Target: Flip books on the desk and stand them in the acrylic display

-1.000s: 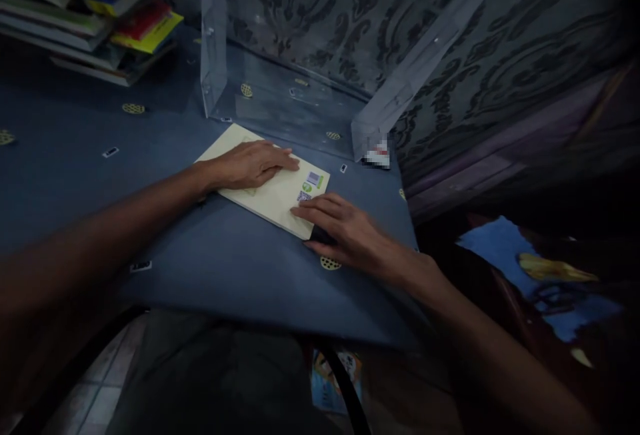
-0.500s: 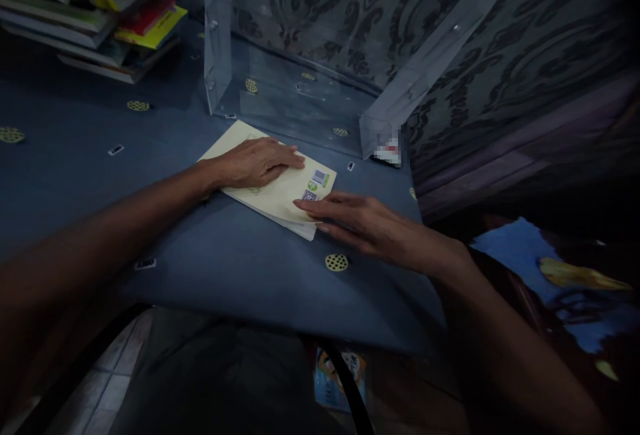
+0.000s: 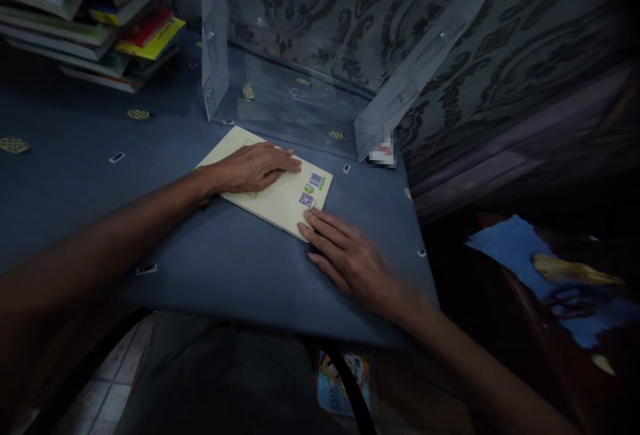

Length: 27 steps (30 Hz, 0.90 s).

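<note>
The book (image 3: 287,198) lies on the worktop (image 3: 225,261), near side of the clear stand (image 3: 400,96). The left hand (image 3: 250,167) rests flat across it, fingers together, apparently to stop sliding; the right hand (image 3: 350,255), fingers slightly spread, touches its near right corner, probably flattening it.

The left hand (image 3: 255,167) lies flat, palm down, across the booklet (image 3: 280,205), its forearm (image 3: 125,235) coming from the booklet's left. The right hand (image 3: 350,258) has fingertips (image 3: 313,213) on the booklet's near right corner, its wrist (image 3: 400,300) beyond it.
</note>
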Each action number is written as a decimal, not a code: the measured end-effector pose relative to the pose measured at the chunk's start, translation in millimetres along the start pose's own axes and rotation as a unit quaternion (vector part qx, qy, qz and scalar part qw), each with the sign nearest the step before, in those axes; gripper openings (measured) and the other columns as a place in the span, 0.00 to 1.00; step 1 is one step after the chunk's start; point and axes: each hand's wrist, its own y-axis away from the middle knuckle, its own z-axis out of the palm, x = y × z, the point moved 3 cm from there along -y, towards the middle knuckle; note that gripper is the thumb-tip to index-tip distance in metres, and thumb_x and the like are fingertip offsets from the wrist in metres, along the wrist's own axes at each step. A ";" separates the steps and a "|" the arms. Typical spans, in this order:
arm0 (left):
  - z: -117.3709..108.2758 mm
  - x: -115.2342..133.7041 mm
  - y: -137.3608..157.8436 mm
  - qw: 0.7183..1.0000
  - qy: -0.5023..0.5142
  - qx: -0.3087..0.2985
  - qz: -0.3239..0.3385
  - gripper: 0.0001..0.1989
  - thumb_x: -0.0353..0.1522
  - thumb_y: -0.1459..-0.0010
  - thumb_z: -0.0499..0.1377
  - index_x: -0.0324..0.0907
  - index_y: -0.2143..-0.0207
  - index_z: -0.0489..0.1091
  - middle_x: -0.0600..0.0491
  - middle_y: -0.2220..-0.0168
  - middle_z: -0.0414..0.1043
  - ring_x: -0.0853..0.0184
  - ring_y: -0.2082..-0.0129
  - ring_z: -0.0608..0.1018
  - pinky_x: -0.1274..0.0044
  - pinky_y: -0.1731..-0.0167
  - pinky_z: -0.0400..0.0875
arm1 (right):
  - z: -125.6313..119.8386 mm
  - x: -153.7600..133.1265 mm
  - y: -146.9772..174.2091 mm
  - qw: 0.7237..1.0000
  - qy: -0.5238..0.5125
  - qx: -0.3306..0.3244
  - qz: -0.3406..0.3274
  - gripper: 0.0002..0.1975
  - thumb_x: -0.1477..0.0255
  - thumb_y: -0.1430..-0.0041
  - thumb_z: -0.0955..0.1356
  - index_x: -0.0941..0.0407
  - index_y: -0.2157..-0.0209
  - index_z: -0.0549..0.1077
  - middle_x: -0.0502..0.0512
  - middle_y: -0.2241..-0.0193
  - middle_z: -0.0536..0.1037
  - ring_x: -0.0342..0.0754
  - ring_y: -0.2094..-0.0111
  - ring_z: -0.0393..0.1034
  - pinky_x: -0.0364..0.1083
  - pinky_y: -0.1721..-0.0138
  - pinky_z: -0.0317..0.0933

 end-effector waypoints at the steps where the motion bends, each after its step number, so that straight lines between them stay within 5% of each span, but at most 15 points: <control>1: 0.7 -0.6 0.4 1.000 -0.001 0.003 0.004 0.23 0.31 0.28 0.44 0.45 0.37 0.68 0.52 0.34 0.67 0.64 0.31 0.64 0.65 0.31 0.54 | 5.4 -3.8 4.1 1.000 0.018 0.006 0.013 0.21 0.72 0.27 0.62 0.58 0.36 0.67 0.65 0.36 0.71 0.58 0.33 0.62 0.62 0.36 0.65; 10: 1.7 -1.1 3.0 0.994 -0.092 0.027 -0.058 0.23 0.35 0.29 0.45 0.45 0.38 0.68 0.47 0.34 0.67 0.56 0.32 0.66 0.55 0.35 0.57 | 9.2 -10.1 2.4 0.992 0.086 0.079 0.052 0.16 0.76 0.30 0.65 0.58 0.43 0.74 0.68 0.41 0.75 0.60 0.39 0.69 0.58 0.46 0.73; 20: -18.3 33.9 -0.1 0.976 -0.186 -0.018 -0.116 0.22 0.38 0.32 0.52 0.40 0.41 0.71 0.41 0.42 0.73 0.50 0.46 0.75 0.61 0.49 0.72 | 5.7 12.8 15.1 0.985 0.112 0.070 0.109 0.16 0.75 0.32 0.67 0.53 0.45 0.76 0.66 0.41 0.74 0.64 0.40 0.70 0.63 0.50 0.74; 27: -22.2 34.2 27.3 0.966 -0.034 -0.026 -0.255 0.28 0.49 0.34 0.55 0.48 0.38 0.70 0.48 0.54 0.80 0.56 0.58 0.81 0.71 0.60 0.72 | 2.5 28.0 26.8 0.978 0.098 0.095 0.160 0.20 0.78 0.34 0.64 0.55 0.43 0.75 0.67 0.42 0.75 0.62 0.43 0.71 0.62 0.47 0.70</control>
